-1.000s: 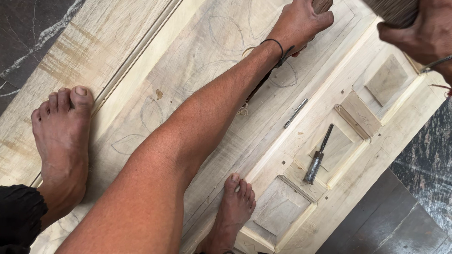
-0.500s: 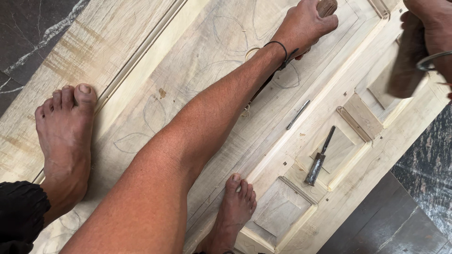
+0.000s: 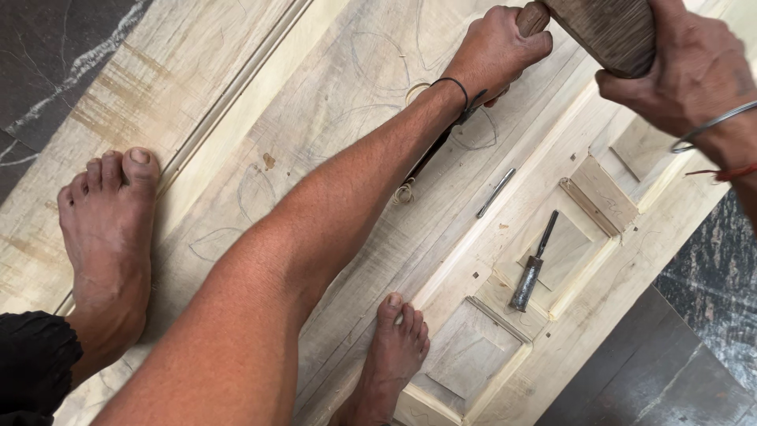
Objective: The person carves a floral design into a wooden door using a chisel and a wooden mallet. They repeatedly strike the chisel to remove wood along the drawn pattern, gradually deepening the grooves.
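A dark, veined stone floor (image 3: 47, 47) carries a large pale wooden door panel (image 3: 315, 95) laid flat, its face marked with pencilled leaf outlines (image 3: 378, 59) and its right side divided into recessed square fields (image 3: 473, 355).

The left hand (image 3: 501, 51) is at the far end of the panel, fingers wrapped tightly around the round wooden handle of a chisel (image 3: 535, 17). The closed fist appears intended to keep the tool steady and upright on the marked line; the blade is hidden beneath the hand. A thin black cord encircles this wrist.

The right hand (image 3: 690, 75), wearing a thin metal bangle (image 3: 710, 126), clasps a dark brown wooden mallet block (image 3: 607, 31) with fingers curled over its end. The block is directly beside and slightly above the chisel handle, consistent with a striking position.

Two bare feet rest on the panel, the left foot (image 3: 106, 237) near the left edge and the right foot (image 3: 394, 355) at the near side, likely pinning the work by body weight.

Spare tools lie well apart from the hands: a metal-ferruled chisel (image 3: 532, 272) in a recess, a slim grey metal rod (image 3: 495, 192) on the rail, and a dark, slender tool (image 3: 426, 162) partly hidden under the left forearm, which also covers part of the drawing
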